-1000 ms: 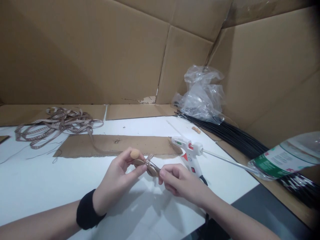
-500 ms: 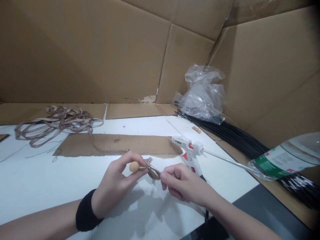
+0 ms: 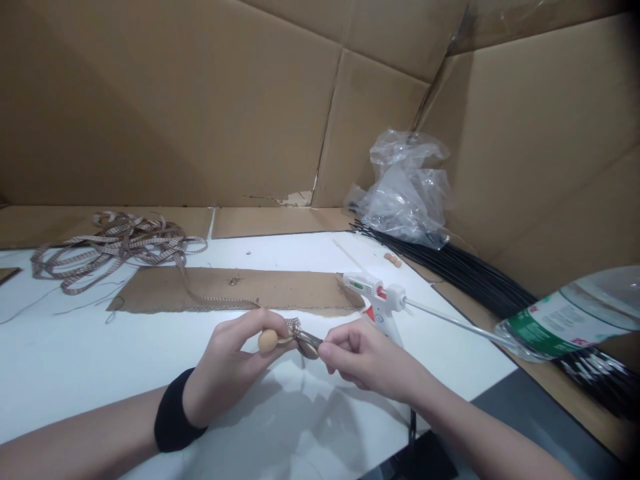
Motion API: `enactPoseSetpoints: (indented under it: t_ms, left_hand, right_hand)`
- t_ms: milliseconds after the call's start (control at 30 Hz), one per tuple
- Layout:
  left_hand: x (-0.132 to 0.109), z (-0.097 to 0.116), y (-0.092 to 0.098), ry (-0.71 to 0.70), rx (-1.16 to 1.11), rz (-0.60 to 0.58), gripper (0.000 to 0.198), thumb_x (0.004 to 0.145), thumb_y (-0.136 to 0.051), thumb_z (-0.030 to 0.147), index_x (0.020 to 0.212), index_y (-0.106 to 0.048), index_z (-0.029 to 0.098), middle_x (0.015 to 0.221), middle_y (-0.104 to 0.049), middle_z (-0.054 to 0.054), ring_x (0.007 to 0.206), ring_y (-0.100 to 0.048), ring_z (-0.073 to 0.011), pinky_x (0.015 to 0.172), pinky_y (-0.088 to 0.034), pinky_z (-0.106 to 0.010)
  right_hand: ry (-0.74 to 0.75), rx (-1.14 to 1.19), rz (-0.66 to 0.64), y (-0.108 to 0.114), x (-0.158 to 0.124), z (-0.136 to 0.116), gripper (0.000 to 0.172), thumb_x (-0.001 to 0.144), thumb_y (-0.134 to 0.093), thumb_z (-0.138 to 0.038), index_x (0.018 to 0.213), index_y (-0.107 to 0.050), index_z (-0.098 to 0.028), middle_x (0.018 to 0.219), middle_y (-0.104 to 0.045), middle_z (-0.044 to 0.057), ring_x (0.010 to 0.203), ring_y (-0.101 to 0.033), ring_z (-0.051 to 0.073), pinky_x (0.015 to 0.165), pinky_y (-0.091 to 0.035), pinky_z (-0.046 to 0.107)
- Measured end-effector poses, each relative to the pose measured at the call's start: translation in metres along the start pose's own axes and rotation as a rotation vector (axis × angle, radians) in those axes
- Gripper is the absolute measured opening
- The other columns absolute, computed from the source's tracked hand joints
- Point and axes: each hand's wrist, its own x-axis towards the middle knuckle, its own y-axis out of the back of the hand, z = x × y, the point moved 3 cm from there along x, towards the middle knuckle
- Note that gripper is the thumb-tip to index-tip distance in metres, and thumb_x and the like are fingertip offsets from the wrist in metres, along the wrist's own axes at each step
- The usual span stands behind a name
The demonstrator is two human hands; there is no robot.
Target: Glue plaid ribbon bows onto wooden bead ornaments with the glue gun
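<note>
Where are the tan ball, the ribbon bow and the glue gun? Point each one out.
tan ball (image 3: 268, 341): head view, on its rounded front.
ribbon bow (image 3: 295, 325): head view, on its checked loop.
glue gun (image 3: 384, 299): head view, on its white body.

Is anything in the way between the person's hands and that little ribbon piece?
Nothing visible: the left hand and right hand both pinch the ribbon piece directly, above the white table.

Closed in behind the flat white table top (image 3: 75, 360) by tall brown corrugated cardboard sheets (image 3: 175, 100), creased and standing edge to edge. Shut off right of the table by another slanting brown cardboard panel (image 3: 550, 147). Dark grey surface (image 3: 530, 407) off its near right corner. Lit softly, with faint shadows on the white.
</note>
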Motion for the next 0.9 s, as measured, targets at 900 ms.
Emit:
enactPoseSetpoints:
  t_ms: [900]
  left_hand:
    - [-0.0054,-0.0028,0.0032,-0.43,0.22,-0.157,0.016,0.083,-0.041,0.011,0.086,-0.052,0.022,0.088,-0.07,-0.006,0.07,-0.064,-0.0151,0.06,-0.046,-0.026]
  right_hand:
    - [-0.051,0.051,-0.013,-0.0038,-0.0073,0.0055,0.033,0.08,-0.048,-0.04,0.057,-0.05,-0.015,0.038,-0.033,-0.009,0.032,-0.024,0.003,0.032,-0.017,0.016]
